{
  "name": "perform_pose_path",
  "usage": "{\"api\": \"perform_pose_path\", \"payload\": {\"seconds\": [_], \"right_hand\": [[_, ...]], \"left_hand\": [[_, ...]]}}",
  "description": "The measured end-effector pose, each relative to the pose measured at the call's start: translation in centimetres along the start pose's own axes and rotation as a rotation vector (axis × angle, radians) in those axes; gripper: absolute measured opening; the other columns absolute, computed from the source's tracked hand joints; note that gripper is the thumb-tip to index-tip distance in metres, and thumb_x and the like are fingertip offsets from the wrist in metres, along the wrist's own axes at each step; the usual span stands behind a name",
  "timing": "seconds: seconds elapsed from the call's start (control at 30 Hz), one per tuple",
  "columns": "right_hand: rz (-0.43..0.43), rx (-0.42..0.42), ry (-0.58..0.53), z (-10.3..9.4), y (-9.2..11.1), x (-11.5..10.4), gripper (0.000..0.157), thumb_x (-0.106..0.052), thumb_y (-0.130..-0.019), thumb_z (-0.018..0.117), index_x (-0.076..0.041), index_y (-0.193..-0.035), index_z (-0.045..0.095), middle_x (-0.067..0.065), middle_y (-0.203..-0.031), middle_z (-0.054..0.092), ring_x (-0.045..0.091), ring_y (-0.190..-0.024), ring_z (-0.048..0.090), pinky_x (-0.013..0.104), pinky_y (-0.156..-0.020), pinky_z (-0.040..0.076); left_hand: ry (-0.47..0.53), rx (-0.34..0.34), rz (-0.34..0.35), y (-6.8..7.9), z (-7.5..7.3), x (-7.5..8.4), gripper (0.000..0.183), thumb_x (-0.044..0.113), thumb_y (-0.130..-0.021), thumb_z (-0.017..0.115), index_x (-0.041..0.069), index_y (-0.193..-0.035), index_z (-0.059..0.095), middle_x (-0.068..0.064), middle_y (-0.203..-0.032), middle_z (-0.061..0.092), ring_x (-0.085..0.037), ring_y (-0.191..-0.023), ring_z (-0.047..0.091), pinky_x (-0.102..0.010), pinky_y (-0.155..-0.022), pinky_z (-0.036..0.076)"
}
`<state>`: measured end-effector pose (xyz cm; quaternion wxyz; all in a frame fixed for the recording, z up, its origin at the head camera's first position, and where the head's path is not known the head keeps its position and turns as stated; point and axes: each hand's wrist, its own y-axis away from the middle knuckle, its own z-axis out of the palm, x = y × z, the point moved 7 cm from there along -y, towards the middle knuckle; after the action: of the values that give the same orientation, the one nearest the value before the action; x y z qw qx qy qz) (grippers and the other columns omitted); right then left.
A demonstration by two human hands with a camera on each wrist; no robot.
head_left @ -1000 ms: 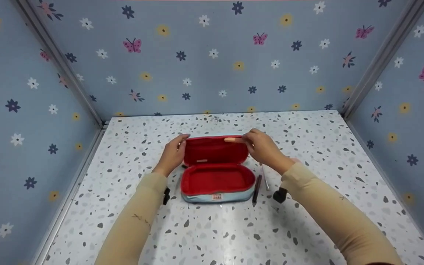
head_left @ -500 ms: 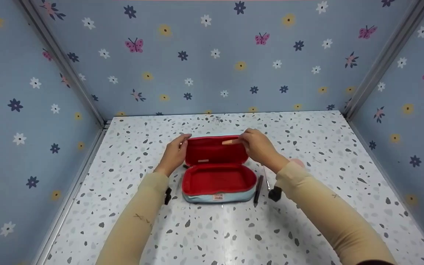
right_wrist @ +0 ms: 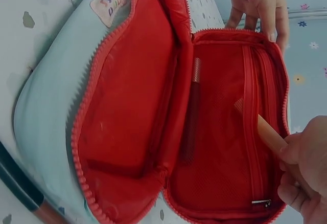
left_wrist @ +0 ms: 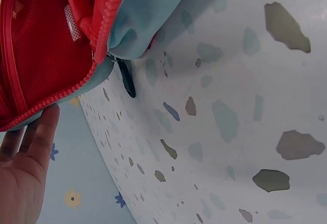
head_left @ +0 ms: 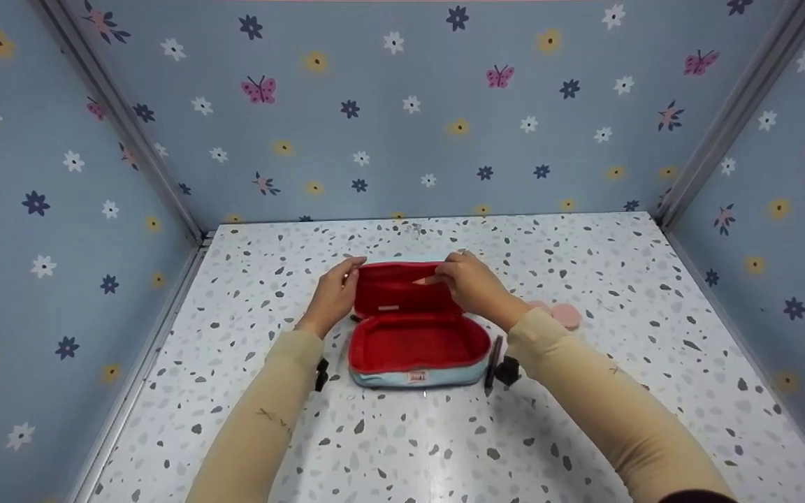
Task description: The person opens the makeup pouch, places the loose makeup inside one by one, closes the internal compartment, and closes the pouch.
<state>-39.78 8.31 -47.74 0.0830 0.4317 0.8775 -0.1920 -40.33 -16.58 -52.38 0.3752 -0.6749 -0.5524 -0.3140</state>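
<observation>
A pencil case (head_left: 416,377), light blue outside and red inside, lies unzipped with its lid raised at the back. My left hand (head_left: 332,297) holds the lid's left edge, fingers behind it. My right hand (head_left: 472,279) pinches a flat tan stick (right_wrist: 270,136) at the lid's right side. In the right wrist view the stick's tip is tucked behind the zip band of the lid's mesh pocket (right_wrist: 219,132). Inside the mesh rests a slim dark red stick (right_wrist: 191,116) with a pale striped end. The lower compartment (head_left: 420,342) holds nothing visible.
A dark pen-like stick (head_left: 493,360) lies against the case's right side. Two pink round pieces (head_left: 566,316) sit farther right, one partly behind my right sleeve. Blue flowered walls (head_left: 402,105) enclose the speckled tabletop (head_left: 388,447) at the back and sides.
My right hand has moved left and slightly down along the lid, and less of the tan stick shows. More of the pink round pieces is visible. The left hand keeps its hold.
</observation>
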Motion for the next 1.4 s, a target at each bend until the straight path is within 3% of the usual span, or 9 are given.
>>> {"api": "perform_pose_path", "payload": {"seconds": [0.27, 0.67, 1.1, 1.4], "right_hand": [[0.058, 0.006, -0.075, 0.1, 0.1, 0.5, 0.024, 0.003, -0.103, 0.062, 0.0, -0.118, 0.08, 0.018, -0.109, 0.072, 0.036, -0.103, 0.068, 0.049, -0.096, 0.061], [0.142, 0.112, -0.12, -1.4, 1.1, 2.7, 0.018, -0.003, -0.1, 0.073, 0.004, -0.116, 0.076, 0.022, -0.113, 0.069, 0.038, -0.102, 0.073, 0.05, -0.096, 0.064], [0.088, 0.143, -0.099, 0.1, 1.0, 1.8, 0.013, -0.001, -0.1, 0.073, 0.002, -0.111, 0.08, 0.018, -0.107, 0.067, 0.034, -0.094, 0.073, 0.046, -0.087, 0.065], [0.046, 0.144, 0.01, 1.1, 0.6, 0.5, 0.015, -0.006, -0.109, 0.064, 0.002, -0.113, 0.077, 0.017, -0.108, 0.068, 0.032, -0.093, 0.072, 0.044, -0.083, 0.065]], "left_hand": [[-0.002, -0.003, -0.013, -0.2, 0.1, -0.2, 0.043, 0.014, -0.117, 0.041, 0.003, -0.155, 0.058, -0.018, -0.157, 0.061, -0.034, -0.142, 0.062, -0.049, -0.12, 0.051], [-0.015, -0.003, -0.005, 0.0, -0.1, -0.1, 0.041, 0.013, -0.117, 0.041, 0.004, -0.153, 0.06, -0.02, -0.153, 0.064, -0.034, -0.137, 0.065, -0.05, -0.117, 0.054], [-0.004, -0.003, -0.019, -0.1, 0.1, -0.2, 0.041, 0.013, -0.117, 0.042, 0.005, -0.153, 0.06, -0.019, -0.154, 0.063, -0.034, -0.138, 0.065, -0.05, -0.117, 0.053], [-0.001, -0.01, -0.027, -0.1, 0.1, -0.3, 0.042, 0.015, -0.118, 0.041, 0.006, -0.154, 0.059, -0.017, -0.155, 0.063, -0.032, -0.139, 0.064, -0.048, -0.118, 0.053]]}}
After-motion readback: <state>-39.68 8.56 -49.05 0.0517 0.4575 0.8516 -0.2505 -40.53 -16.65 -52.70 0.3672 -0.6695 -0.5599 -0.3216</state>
